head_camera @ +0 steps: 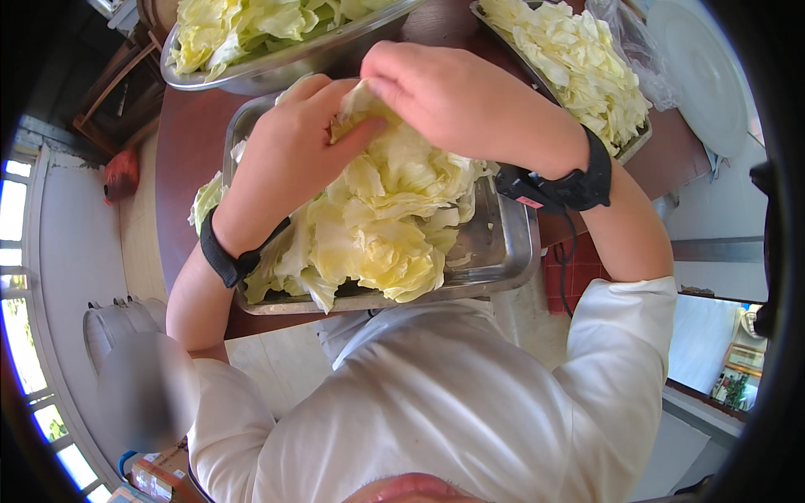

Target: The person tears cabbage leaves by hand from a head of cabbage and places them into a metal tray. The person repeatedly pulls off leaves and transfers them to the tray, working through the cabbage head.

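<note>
Pale yellow-green cabbage leaves (390, 239) are heaped in a rectangular stainless steel tray (509, 270) right before me. Above the far side of the heap, my left hand (302, 138) grips a leaf (352, 104), its thumb lying across the front. My right hand (427, 94) pinches that leaf's upper edge between thumb and fingers, close by my left fingertips. How far the leaf is torn is hidden by the hands. Black straps circle both wrists, and the right one carries a small black device (531, 188) with a cable.
Beyond the tray stands a metal basin (277, 75) of greener leaves. A second tray (635, 141), piled with pale leaf pieces (578, 69), sits at the far right near a clear plastic bag (641, 56) and a white round lid (698, 75). One leaf (206, 200) lies outside the tray's left side.
</note>
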`<state>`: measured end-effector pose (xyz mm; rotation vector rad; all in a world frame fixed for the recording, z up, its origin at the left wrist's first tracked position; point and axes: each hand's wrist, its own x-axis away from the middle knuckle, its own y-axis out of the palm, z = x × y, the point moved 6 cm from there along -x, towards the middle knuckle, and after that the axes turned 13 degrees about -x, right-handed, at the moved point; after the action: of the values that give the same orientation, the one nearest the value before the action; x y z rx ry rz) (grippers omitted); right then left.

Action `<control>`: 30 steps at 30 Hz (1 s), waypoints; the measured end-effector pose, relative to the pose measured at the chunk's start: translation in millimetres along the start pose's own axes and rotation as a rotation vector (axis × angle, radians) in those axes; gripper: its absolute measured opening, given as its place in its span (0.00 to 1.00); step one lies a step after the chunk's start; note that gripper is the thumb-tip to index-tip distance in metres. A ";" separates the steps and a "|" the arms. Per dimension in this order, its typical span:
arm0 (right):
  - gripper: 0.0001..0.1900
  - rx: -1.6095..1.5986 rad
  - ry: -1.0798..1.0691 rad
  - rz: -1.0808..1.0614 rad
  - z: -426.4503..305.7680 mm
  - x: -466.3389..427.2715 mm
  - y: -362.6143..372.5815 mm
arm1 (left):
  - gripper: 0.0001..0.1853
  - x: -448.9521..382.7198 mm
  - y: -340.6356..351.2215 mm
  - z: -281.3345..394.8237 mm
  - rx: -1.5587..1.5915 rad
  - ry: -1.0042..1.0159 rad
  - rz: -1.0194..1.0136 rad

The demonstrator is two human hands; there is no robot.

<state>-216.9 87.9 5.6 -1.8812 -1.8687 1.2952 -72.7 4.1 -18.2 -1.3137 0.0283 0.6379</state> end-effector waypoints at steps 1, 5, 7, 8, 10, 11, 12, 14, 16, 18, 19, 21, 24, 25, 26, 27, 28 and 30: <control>0.10 -0.008 0.097 -0.021 -1.1 -0.3 0.0 | 0.16 1.5 1.4 -1.1 -0.036 0.047 0.021; 0.13 -0.017 0.336 -0.033 6.4 2.6 -0.1 | 0.10 2.5 0.4 -2.4 0.003 0.110 0.116; 0.13 -0.099 0.417 0.021 11.2 -0.8 -6.5 | 0.09 0.9 -1.0 -0.4 0.032 0.107 0.130; 0.17 -0.158 0.549 -0.008 14.3 -2.5 -8.9 | 0.09 1.1 -1.3 0.0 0.047 0.105 0.137; 0.20 -0.185 0.660 -0.111 23.9 -2.9 -3.9 | 0.10 4.0 5.5 0.4 0.019 0.124 0.059; 0.21 -0.197 0.716 -0.162 27.9 -2.4 -1.5 | 0.11 5.5 8.5 0.5 0.005 0.134 0.020; 0.25 -0.190 0.724 -0.226 29.0 -2.7 -2.0 | 0.12 6.8 8.9 1.4 -0.020 0.160 0.017; 0.26 -0.022 0.670 -0.269 29.1 -5.4 -3.4 | 0.15 9.5 9.5 2.9 -0.070 0.212 0.010; 0.29 0.139 0.592 -0.323 30.7 -6.3 3.4 | 0.18 12.1 13.8 3.1 -0.118 0.202 -0.001; 0.32 0.167 0.662 -0.360 27.1 -2.9 7.9 | 0.21 13.8 15.7 4.3 -0.140 0.197 -0.016; 0.34 0.160 0.687 -0.344 27.7 -3.4 8.8 | 0.22 13.7 14.3 5.7 -0.139 0.199 -0.024; 0.35 0.258 0.714 -0.426 32.3 -7.1 9.6 | 0.25 15.2 15.7 4.8 -0.157 0.201 -0.049; 0.37 0.303 0.731 -0.478 27.7 -10.6 10.7 | 0.31 16.4 19.1 1.9 -0.201 0.197 -0.113; 0.37 0.305 0.736 -0.485 25.9 -11.1 9.7 | 0.33 15.3 16.5 4.4 -0.204 0.190 -0.139; 0.38 0.361 0.556 -0.390 35.7 -3.3 13.9 | 0.35 14.7 15.8 5.7 -0.207 0.183 -0.166; 0.38 0.336 0.558 -0.383 39.1 -2.4 16.4 | 0.37 16.2 16.2 6.2 -0.205 0.196 -0.161; 0.38 0.312 0.561 -0.375 41.1 -2.8 18.4 | 0.39 17.1 16.8 6.1 -0.203 0.210 -0.157; 0.34 0.260 0.588 -0.364 44.2 -1.9 18.8 | 0.42 18.2 18.8 6.3 -0.221 0.228 -0.152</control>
<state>-232.9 63.7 -32.7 -1.4817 -1.5431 0.7197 -68.2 19.5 -39.8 -1.5812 0.0438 0.3668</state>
